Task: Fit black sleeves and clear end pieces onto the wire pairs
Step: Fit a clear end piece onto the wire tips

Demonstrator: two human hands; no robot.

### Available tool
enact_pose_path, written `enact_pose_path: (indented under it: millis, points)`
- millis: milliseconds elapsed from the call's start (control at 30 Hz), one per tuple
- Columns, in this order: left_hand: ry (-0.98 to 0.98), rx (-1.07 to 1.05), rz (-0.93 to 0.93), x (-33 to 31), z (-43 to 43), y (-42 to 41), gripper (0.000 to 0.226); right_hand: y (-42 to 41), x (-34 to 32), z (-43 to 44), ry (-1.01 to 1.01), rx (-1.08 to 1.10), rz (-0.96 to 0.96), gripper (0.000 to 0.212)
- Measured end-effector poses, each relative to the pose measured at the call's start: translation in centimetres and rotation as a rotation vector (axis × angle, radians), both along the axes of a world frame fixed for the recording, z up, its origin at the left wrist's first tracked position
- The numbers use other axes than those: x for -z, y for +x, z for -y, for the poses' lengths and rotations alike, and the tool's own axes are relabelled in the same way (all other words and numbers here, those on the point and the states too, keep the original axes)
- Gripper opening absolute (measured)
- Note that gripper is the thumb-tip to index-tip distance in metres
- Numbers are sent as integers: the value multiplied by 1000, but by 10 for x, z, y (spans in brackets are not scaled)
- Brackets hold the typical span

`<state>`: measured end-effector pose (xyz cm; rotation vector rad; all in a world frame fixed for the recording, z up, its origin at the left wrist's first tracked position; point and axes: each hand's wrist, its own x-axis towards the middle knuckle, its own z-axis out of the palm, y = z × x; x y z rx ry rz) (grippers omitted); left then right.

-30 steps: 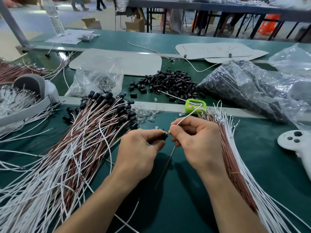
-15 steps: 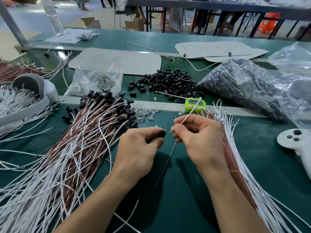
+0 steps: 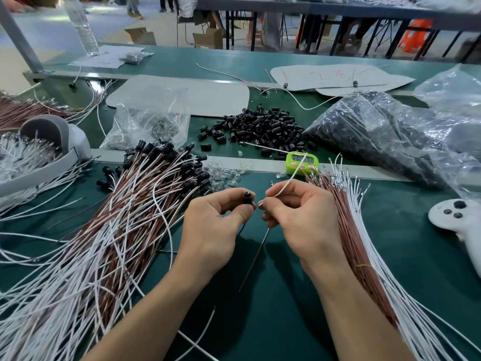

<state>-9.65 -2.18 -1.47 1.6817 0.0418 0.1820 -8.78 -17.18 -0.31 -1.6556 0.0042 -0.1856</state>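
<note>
My left hand (image 3: 210,227) pinches a small black sleeve (image 3: 247,198) between thumb and forefinger, its open end up. Just right of it, my right hand (image 3: 303,217) pinches a wire pair (image 3: 286,185); its white strand curves up to the right and a brown strand hangs below the fingers toward me. A small gap separates sleeve and wire tip. Loose black sleeves (image 3: 260,128) lie in a heap behind. Clear end pieces (image 3: 223,175) are scattered by the table seam. Sleeved wires (image 3: 125,212) pile up on the left, bare wire pairs (image 3: 364,243) on the right.
A green timer (image 3: 299,161) sits on the seam behind my right hand. Plastic bags of parts (image 3: 390,136) fill the right back, a smaller bag (image 3: 148,126) the left. A white controller (image 3: 460,220) lies at the right edge; a grey headset (image 3: 52,136) at left.
My hands have drawn slightly apart. The black sleeve has turned upright in my left fingers, and the wire tip has pulled back from it.
</note>
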Motion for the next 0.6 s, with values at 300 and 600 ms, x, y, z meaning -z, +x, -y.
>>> enact_pose_path:
  millis: [300, 600]
  points:
    - [24, -15, 0, -3, 2, -5, 23, -1, -5, -1, 121, -95, -9, 18]
    - [-217, -35, -47, -11, 9, -7, 17, -3, -8, 0, 278, -279, -78, 39]
